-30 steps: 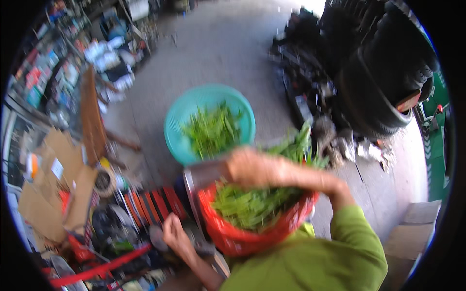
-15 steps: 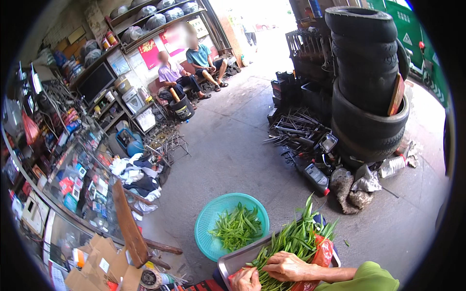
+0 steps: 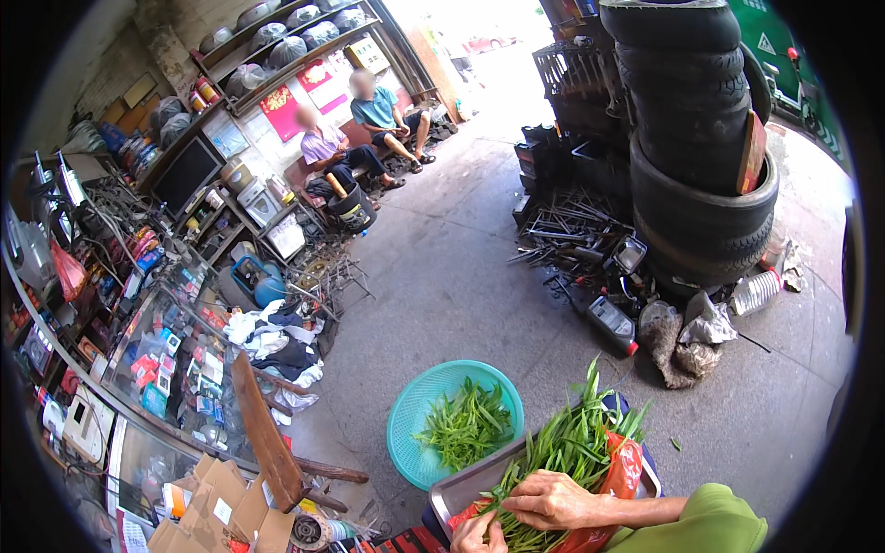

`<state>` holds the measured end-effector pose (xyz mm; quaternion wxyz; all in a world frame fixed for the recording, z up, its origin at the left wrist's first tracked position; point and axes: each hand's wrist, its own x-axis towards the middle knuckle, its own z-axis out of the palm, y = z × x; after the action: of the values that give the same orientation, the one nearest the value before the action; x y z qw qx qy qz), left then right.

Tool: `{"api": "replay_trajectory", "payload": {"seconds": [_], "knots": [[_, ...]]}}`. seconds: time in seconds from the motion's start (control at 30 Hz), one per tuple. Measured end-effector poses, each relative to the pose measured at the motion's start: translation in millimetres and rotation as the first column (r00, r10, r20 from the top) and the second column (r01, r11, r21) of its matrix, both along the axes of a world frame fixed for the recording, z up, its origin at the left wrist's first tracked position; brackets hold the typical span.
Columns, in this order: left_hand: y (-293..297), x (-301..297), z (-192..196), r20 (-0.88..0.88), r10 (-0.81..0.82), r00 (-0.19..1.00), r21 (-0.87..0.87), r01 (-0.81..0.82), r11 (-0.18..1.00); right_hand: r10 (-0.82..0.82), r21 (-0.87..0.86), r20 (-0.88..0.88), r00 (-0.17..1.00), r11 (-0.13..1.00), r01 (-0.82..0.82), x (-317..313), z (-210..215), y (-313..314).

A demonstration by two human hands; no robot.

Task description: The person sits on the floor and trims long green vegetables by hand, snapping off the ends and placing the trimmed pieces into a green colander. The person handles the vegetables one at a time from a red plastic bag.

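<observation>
- Right hand (image 3: 550,499) lies curled over the greens (image 3: 562,452), gripping stems.
- Left hand (image 3: 479,533), at the lower edge, pinches stems too.
- Greens rest on a red bag (image 3: 625,465) in a metal tray (image 3: 454,494).
- A smaller sorted heap fills the teal basket (image 3: 410,417); most greens remain.

The grey floor (image 3: 461,276) is bare concrete. A round teal basket (image 3: 415,415) sits on it, with green leafy stalks (image 3: 466,426) inside. Just beside the basket is a metal tray (image 3: 461,488) piled with more greens (image 3: 572,442). A tall stack of black tyres (image 3: 687,138) stands on the floor at the back. Near the tyres lie metal bits (image 3: 572,230), a clear plastic bottle (image 3: 756,291) and a grey rag (image 3: 673,346). A pile of clothes (image 3: 272,336) lies well apart from them.
</observation>
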<state>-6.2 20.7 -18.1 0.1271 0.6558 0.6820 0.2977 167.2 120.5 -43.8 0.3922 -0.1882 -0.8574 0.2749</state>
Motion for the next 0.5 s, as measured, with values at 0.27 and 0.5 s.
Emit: {"api": "replay_trajectory", "payload": {"seconds": [0.27, 0.5], "knots": [[-12, 18, -13, 0.252, 0.245, 0.936, 0.062, -0.268, 0.961, -0.008, -0.005, 0.087, 0.996, 1.0, 0.009, 0, -3, -15], [-6, 11, -39, 0.195, 0.248, 0.949, 0.252, -0.293, 0.922, -0.235, 0.155, 0.295, 0.926, 0.968, 0.196, 1, -34, -1]]}}
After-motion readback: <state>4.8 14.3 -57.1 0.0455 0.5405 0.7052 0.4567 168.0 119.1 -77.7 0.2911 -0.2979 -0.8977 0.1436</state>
